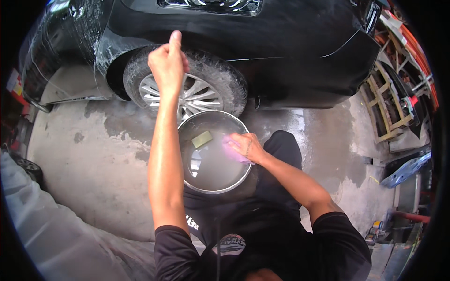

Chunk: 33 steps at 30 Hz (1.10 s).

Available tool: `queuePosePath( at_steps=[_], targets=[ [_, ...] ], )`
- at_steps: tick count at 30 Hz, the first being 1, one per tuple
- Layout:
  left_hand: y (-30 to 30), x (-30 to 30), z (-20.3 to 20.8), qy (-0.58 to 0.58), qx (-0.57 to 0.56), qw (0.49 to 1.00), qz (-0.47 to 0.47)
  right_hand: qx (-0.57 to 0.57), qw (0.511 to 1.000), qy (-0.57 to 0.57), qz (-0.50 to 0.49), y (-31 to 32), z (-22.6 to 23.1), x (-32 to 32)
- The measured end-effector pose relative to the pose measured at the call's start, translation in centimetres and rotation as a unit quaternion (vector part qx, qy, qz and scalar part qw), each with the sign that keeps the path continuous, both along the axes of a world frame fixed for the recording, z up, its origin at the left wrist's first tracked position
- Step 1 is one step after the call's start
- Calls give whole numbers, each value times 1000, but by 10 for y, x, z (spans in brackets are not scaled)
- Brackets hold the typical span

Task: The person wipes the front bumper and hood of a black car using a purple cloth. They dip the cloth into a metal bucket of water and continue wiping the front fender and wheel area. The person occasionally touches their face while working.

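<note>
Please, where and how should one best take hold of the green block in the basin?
Probably pinch the green block across its two long edges, coming from above: it is rectangular, its broad face is up, and the basin rim surrounds it.

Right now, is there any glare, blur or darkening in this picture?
Head view: white glare on the cloudy water in the basin, pale sheen on the wet floor; head view again: the purple cloth in the right hand looks slightly soft, and the fisheye corners go black.
</note>
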<state>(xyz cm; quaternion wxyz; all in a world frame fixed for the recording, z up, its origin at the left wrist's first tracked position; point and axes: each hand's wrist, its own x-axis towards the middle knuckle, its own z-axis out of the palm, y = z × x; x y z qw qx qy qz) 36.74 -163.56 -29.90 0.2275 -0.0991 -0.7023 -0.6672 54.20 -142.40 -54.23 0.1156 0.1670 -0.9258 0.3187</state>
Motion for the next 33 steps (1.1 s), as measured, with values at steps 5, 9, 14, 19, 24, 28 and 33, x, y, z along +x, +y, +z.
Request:
queuePosePath(
  at_steps=[5,9,14,19,24,28,33],
  targets=[
    [24,-28,3,-21,54,998,15,-24,1000,-3,0,-3,9,4],
    [79,-10,-39,45,-48,997,26,-19,1000,-13,-10,6,6,3],
    [146,28,-99,39,-167,985,15,-28,999,-28,-9,8,4,2],
    [158,70,-164,-43,-333,931,-144,-39,999,-8,3,12,0,4],
    [122,59,-178,-202,-217,940,-169,-64,998,6,-14,13,-5,2],
    [91,51,-158,-140,-189,964,-127,-125,992,25,-17,13,-2,3],
    [-3,52,-200,8,-371,927,63,-282,958,-15,-45,47,21,1]
  ],
)
